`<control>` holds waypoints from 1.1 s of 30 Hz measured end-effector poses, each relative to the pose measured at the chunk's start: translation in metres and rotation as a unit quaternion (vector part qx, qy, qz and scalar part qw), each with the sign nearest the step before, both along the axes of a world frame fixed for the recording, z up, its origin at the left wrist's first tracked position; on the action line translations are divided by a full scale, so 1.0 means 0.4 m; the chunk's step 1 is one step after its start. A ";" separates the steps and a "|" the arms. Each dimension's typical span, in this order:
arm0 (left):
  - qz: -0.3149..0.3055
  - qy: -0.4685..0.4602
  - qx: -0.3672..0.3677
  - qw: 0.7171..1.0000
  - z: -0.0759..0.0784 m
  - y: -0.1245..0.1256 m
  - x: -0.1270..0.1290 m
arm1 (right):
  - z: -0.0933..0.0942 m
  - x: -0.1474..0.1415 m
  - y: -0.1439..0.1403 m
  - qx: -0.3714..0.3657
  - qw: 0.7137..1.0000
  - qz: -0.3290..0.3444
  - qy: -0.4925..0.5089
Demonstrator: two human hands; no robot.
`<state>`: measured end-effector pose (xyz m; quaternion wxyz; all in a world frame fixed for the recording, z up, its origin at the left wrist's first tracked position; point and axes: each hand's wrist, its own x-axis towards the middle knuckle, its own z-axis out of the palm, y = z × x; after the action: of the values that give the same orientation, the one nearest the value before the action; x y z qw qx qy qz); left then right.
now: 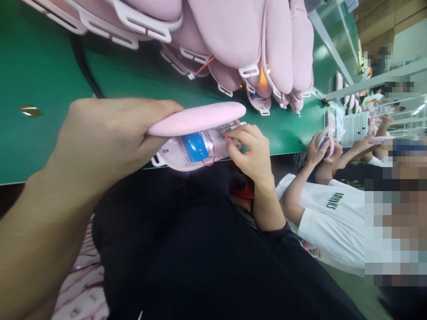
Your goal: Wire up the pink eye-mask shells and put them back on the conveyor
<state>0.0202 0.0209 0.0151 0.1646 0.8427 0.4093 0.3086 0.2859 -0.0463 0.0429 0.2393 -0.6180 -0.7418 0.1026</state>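
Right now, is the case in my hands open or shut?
Open: a gap between cover and base exposes the blue block and red wires.

pink oval casing (200,119) gapes open, blue pack (194,147) inside.

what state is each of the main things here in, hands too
Cover: raised, angled over the base
Base: open, inside partly showing
Blue pack: lying in the base
Red wires: looped, slack
Left hand: closed on the cover
Right hand: fingertips near wires, grip unclear
Orange light: on
White plug: unconnected
Other shells: piled up
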 end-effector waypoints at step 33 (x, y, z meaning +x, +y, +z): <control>0.001 -0.010 -0.064 0.998 -0.008 -0.005 -0.004 | 0.007 0.029 0.022 0.027 0.998 0.057 -0.028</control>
<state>0.0186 0.0188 0.0119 0.2223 0.8269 0.4272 0.2904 0.2976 -0.0373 0.0457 0.2292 -0.5706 -0.7847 0.0783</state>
